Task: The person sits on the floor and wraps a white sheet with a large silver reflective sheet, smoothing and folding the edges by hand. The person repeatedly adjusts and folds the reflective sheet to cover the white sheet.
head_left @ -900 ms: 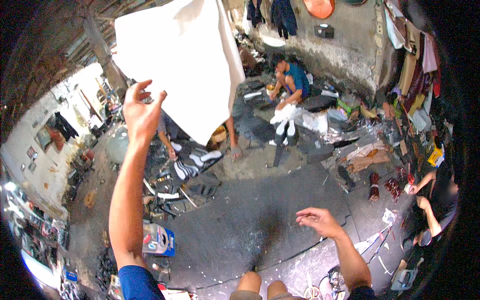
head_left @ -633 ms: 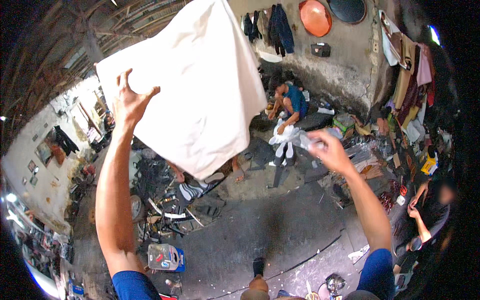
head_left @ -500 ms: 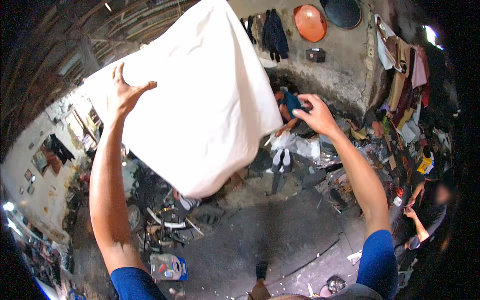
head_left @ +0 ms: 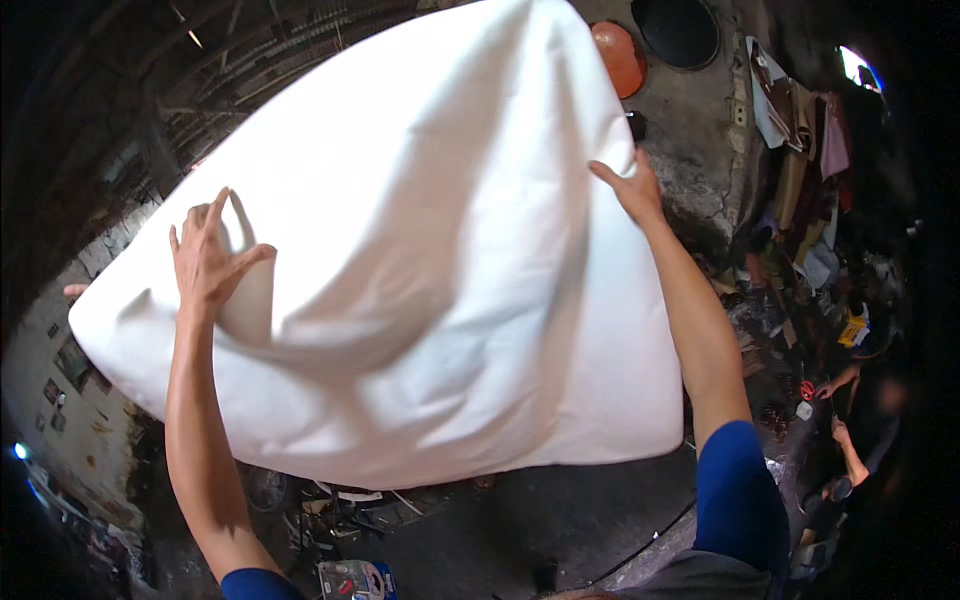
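Note:
A large white sheet (head_left: 420, 250), smooth and leather-like, hangs in soft folds before me and fills the middle of the view. My left hand (head_left: 205, 250) lies against its left part with the fingers spread and the thumb out, gripping nothing. At the right edge of the sheet is my right hand (head_left: 637, 190), its thumb stretched over the front face and its other fingers partly hidden behind the edge. By the sheet's far left corner, a small bit of a finger (head_left: 76, 290) shows from behind; whose it is cannot be seen.
At the right sits another person with bare forearms (head_left: 850, 450). Piled scraps and hanging cloths (head_left: 790, 170) line the right wall. An orange round tray (head_left: 620, 60) and a dark round one (head_left: 678, 30) hang at the back. A clear plastic container (head_left: 350, 580) stands low on the left.
The white sheet has spread wider and come lower and nearer, now covering much of the room behind. My left hand has dropped slightly; my right hand has met the sheet's right edge.

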The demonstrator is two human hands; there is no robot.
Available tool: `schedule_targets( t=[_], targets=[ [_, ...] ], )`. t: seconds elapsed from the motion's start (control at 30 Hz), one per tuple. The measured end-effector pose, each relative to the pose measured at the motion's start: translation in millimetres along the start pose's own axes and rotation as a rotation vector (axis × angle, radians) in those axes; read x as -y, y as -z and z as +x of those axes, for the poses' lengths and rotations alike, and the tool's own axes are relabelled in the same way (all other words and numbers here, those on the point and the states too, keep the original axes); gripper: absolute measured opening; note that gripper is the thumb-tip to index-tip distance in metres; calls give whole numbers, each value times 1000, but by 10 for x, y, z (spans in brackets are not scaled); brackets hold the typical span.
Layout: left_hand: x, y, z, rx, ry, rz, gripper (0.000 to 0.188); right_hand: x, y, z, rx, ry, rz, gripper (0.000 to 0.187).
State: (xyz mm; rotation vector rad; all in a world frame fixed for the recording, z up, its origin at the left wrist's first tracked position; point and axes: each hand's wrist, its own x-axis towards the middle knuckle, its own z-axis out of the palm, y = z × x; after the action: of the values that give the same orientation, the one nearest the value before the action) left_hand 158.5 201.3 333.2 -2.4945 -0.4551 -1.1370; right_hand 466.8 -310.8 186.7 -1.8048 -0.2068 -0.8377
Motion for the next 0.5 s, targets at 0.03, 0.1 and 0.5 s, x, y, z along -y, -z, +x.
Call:
schedule_targets(
  t=[0.03, 0.1, 0.5],
  targets=[
    [176, -5, -63, -24, 71, -103, 133, 16, 55, -149, -19, -27, -7, 92],
    [86, 68, -334, -273, 32, -115, 131, 22, 319, -438, -95, 12, 26, 65],
    [-94, 1251, -1281, 366, 80, -562, 50, 254, 2461, -2327, -267, -94, 208, 36]
  ],
)
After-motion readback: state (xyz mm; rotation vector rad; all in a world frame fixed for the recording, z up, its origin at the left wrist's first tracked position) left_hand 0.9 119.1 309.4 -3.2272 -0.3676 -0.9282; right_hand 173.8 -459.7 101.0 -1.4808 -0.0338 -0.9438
